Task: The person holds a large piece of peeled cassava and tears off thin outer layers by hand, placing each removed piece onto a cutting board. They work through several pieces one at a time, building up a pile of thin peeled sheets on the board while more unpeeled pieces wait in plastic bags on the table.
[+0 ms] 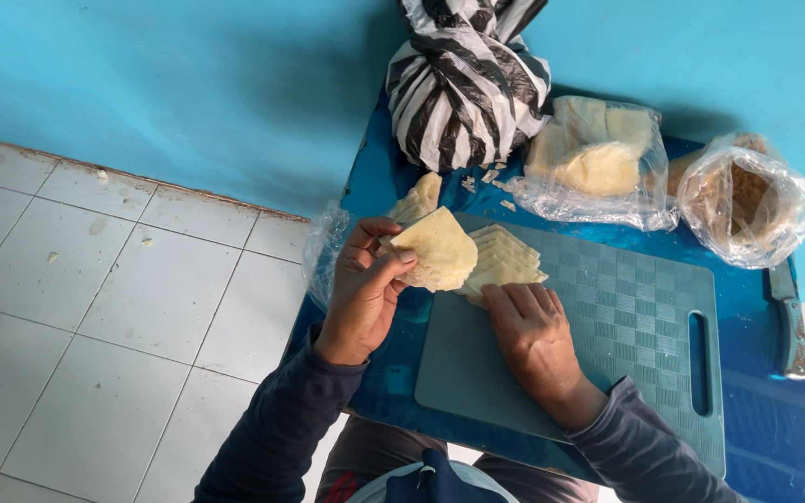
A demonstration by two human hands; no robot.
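1. The left hand (362, 289), at centre-left of the frame, grasps a pale yellow, thin, roughly square sheet of dough (438, 248) between thumb and fingertips, lifted clear of the board.
2. The right hand (528, 328), at the centre, lies flat with fingers pressed on a fanned stack of the same pale yellow sheets (501, 262); it pins the stack and grasps nothing.
3. That stack rests on the upper-left corner of a grey-green rectangular plastic cutting board with a slot handle (626, 326), which sits on a glossy blue table (757, 410).
4. The step in hand looks like peeling single sheets off the stack; separating them cleanly would call for a light pinch at one corner while the other hand keeps the rest steady.
5. Along the top of the frame sit a black-and-white striped plastic bag (466, 79), a clear bag of pale dough (596, 158) and a clear bag of brown filling (747, 197).
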